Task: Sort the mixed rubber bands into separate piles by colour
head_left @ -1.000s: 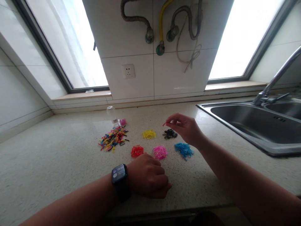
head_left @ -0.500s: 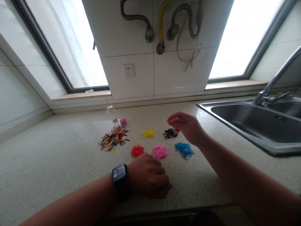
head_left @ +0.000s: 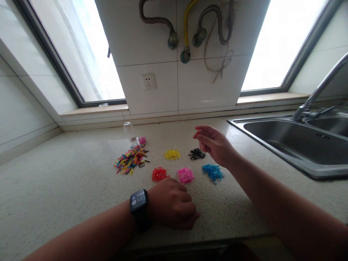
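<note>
Between the thumb and fingertips of my right hand (head_left: 213, 142) is a small red rubber band (head_left: 198, 131), held above the counter near the black rubber bands (head_left: 197, 154). My left hand (head_left: 172, 204), with a watch on its wrist, rests curled on the counter; whether its fingers hold anything is hidden. Just beyond it lie piles of red rubber bands (head_left: 159, 174) and pink rubber bands (head_left: 185, 175). Blue rubber bands (head_left: 213, 173) are to the right, yellow rubber bands (head_left: 172, 154) farther back. A mixed-colour heap (head_left: 131, 160) sits to the left.
Behind the mixed heap stands a clear bottle (head_left: 129, 133) beside a pink cap-like piece (head_left: 142, 140). At the right, a steel sink (head_left: 282, 145) with a faucet (head_left: 318, 90) is set into the counter. A tiled wall with a socket (head_left: 148, 81) and hoses rises behind.
My right hand has lifted slightly and turned, so the red rubber band now stands upright in its fingertips. The left hand and the piles look the same.
</note>
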`<move>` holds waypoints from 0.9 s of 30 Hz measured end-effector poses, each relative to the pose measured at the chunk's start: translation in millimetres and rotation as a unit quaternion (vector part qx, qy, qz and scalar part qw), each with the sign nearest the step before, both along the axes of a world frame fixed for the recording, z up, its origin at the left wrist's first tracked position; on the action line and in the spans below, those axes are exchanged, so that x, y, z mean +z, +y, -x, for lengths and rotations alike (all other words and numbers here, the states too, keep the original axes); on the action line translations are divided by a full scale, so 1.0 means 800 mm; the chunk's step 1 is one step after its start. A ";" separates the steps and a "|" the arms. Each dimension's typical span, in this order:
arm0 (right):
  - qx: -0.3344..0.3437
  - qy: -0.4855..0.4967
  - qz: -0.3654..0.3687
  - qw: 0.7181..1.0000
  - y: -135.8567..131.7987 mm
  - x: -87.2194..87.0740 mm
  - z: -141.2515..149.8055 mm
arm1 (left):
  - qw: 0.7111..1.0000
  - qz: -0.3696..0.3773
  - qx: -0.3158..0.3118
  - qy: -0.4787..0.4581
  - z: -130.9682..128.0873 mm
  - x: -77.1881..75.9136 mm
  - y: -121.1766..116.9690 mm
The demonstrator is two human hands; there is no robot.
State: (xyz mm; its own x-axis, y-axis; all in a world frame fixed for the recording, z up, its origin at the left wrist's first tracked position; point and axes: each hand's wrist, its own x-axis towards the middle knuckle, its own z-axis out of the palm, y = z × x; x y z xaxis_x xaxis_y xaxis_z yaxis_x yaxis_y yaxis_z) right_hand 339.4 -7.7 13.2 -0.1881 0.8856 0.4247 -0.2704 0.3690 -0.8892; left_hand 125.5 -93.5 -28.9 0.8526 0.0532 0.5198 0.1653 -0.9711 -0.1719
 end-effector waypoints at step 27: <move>0.019 -0.041 0.015 0.999 -0.008 0.006 0.002 | 1.000 0.004 -0.002 0.009 0.000 -0.003 0.001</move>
State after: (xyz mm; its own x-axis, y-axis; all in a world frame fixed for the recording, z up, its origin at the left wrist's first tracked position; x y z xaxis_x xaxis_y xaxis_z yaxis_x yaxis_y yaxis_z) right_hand 337.8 -14.5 18.0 -0.2558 0.8894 0.3788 -0.2092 0.3316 -0.9199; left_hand 125.4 -92.5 -31.4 0.8621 0.0544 0.5038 0.1593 -0.9729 -0.1675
